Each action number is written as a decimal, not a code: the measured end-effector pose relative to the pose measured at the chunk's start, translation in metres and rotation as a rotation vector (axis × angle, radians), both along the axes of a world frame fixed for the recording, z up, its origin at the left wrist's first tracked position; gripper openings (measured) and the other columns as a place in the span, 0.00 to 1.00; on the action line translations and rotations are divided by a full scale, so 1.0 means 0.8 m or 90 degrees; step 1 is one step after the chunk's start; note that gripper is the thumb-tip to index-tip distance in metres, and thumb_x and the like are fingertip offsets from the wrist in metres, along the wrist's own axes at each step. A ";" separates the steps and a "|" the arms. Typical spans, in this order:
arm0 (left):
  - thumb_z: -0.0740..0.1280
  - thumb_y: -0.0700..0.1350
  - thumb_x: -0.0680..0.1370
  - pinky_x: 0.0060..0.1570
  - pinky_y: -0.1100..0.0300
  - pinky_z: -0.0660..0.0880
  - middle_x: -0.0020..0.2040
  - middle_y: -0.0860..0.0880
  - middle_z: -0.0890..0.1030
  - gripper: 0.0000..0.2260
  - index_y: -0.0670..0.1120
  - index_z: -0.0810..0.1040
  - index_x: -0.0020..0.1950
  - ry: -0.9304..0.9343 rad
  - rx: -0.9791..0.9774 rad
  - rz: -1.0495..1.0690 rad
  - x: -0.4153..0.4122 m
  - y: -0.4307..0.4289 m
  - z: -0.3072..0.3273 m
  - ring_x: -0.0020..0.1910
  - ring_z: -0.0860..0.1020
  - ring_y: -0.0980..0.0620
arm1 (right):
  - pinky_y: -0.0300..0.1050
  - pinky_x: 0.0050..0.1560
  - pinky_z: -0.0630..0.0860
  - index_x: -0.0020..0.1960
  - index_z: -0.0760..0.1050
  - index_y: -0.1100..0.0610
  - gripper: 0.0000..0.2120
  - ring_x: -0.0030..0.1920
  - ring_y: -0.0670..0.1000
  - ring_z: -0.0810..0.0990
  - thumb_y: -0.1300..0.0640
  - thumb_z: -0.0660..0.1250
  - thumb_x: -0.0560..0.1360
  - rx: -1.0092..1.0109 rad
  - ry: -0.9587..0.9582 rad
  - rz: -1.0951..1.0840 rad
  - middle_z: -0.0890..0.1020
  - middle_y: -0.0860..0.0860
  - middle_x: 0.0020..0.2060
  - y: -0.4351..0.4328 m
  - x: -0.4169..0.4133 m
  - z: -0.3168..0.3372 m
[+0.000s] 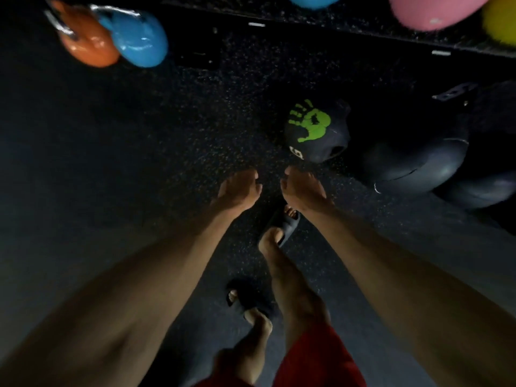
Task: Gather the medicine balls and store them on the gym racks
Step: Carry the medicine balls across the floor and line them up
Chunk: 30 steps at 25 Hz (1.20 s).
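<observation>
On the dark speckled floor (139,163) lies a black medicine ball (317,132) printed with a green handprint (a white numeral shows low on its near side). Just to the right of it sits a larger dark ball (413,166), with more dark rounded shapes beyond, too dim to make out. Both bare arms reach down toward the medicine ball. The left hand (237,191) hangs near it, below and to its left, fingers loosely bent and holding nothing. The right hand (303,191) is just below the ball, fingers relaxed and likewise holding nothing; whether its tips touch the ball cannot be told. Below the ball, under the hands, a foot wears a black slide sandal (287,224). Well apart from the ball, up and to its left, an orange kettlebell (86,43) touches a blue kettlebell (136,37). Up and to its right are a pink ball (430,9) and a yellow ball (502,20).
</observation>
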<state>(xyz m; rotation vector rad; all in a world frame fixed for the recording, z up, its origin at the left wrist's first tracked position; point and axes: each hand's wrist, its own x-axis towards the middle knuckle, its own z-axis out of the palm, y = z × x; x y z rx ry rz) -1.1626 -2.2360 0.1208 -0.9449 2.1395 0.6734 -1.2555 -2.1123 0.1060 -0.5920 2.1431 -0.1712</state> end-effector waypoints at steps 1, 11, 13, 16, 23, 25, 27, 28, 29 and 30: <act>0.62 0.51 0.83 0.59 0.48 0.77 0.63 0.44 0.79 0.16 0.47 0.73 0.69 -0.004 0.008 0.018 0.034 0.002 0.033 0.60 0.79 0.44 | 0.55 0.61 0.72 0.69 0.69 0.57 0.17 0.65 0.63 0.75 0.52 0.55 0.84 0.011 -0.007 0.044 0.77 0.62 0.64 -0.004 0.027 0.030; 0.62 0.50 0.83 0.57 0.47 0.77 0.61 0.41 0.80 0.16 0.44 0.74 0.68 0.096 0.010 0.233 0.422 0.052 0.224 0.58 0.80 0.40 | 0.55 0.57 0.77 0.69 0.70 0.56 0.17 0.60 0.59 0.78 0.49 0.57 0.84 0.006 0.044 0.338 0.78 0.58 0.61 -0.011 0.350 0.253; 0.61 0.49 0.82 0.58 0.48 0.77 0.63 0.40 0.79 0.15 0.45 0.75 0.67 0.093 0.007 0.279 0.494 0.076 0.237 0.61 0.79 0.38 | 0.53 0.57 0.76 0.70 0.70 0.56 0.17 0.61 0.58 0.78 0.50 0.57 0.84 0.008 0.053 0.381 0.78 0.58 0.62 -0.001 0.412 0.276; 0.61 0.48 0.82 0.62 0.48 0.74 0.66 0.40 0.78 0.16 0.46 0.74 0.69 0.081 0.017 0.347 0.578 0.120 0.253 0.64 0.77 0.38 | 0.55 0.59 0.76 0.71 0.70 0.56 0.18 0.62 0.59 0.78 0.50 0.57 0.84 0.034 0.064 0.454 0.78 0.58 0.64 0.017 0.492 0.298; 0.60 0.48 0.83 0.57 0.48 0.77 0.63 0.41 0.79 0.14 0.45 0.74 0.67 0.108 0.027 0.507 0.731 0.221 0.261 0.60 0.79 0.41 | 0.54 0.56 0.77 0.69 0.71 0.55 0.17 0.61 0.57 0.79 0.50 0.58 0.84 0.011 0.086 0.646 0.79 0.57 0.62 0.074 0.646 0.311; 0.61 0.48 0.83 0.55 0.49 0.76 0.63 0.42 0.79 0.15 0.46 0.74 0.68 0.106 0.019 0.531 0.763 0.252 0.262 0.60 0.79 0.41 | 0.54 0.56 0.77 0.69 0.71 0.55 0.17 0.61 0.57 0.79 0.50 0.58 0.84 0.008 0.088 0.683 0.79 0.57 0.62 0.092 0.679 0.309; 0.60 0.49 0.83 0.53 0.50 0.76 0.61 0.43 0.80 0.14 0.46 0.74 0.68 0.103 0.009 0.576 0.801 0.292 0.265 0.58 0.80 0.43 | 0.54 0.56 0.77 0.69 0.72 0.55 0.17 0.60 0.57 0.79 0.50 0.58 0.84 -0.002 0.090 0.725 0.79 0.57 0.62 0.117 0.718 0.304; 0.60 0.48 0.84 0.52 0.50 0.78 0.60 0.43 0.80 0.14 0.47 0.74 0.67 0.102 0.005 0.601 0.820 0.314 0.266 0.55 0.81 0.43 | 0.54 0.56 0.77 0.69 0.72 0.56 0.17 0.60 0.58 0.79 0.50 0.58 0.84 -0.003 0.090 0.748 0.79 0.57 0.62 0.131 0.737 0.302; 0.60 0.48 0.84 0.51 0.50 0.79 0.59 0.44 0.80 0.13 0.47 0.74 0.67 0.103 0.002 0.626 0.841 0.338 0.265 0.53 0.81 0.44 | 0.55 0.57 0.77 0.69 0.72 0.56 0.17 0.61 0.58 0.79 0.50 0.57 0.84 -0.002 0.088 0.771 0.79 0.57 0.62 0.147 0.756 0.299; 0.61 0.48 0.83 0.51 0.50 0.79 0.58 0.45 0.80 0.13 0.47 0.74 0.66 0.107 0.000 0.650 0.862 0.365 0.263 0.52 0.81 0.44 | 0.55 0.58 0.77 0.69 0.71 0.56 0.17 0.61 0.58 0.78 0.50 0.57 0.84 -0.003 0.085 0.794 0.78 0.57 0.63 0.165 0.776 0.295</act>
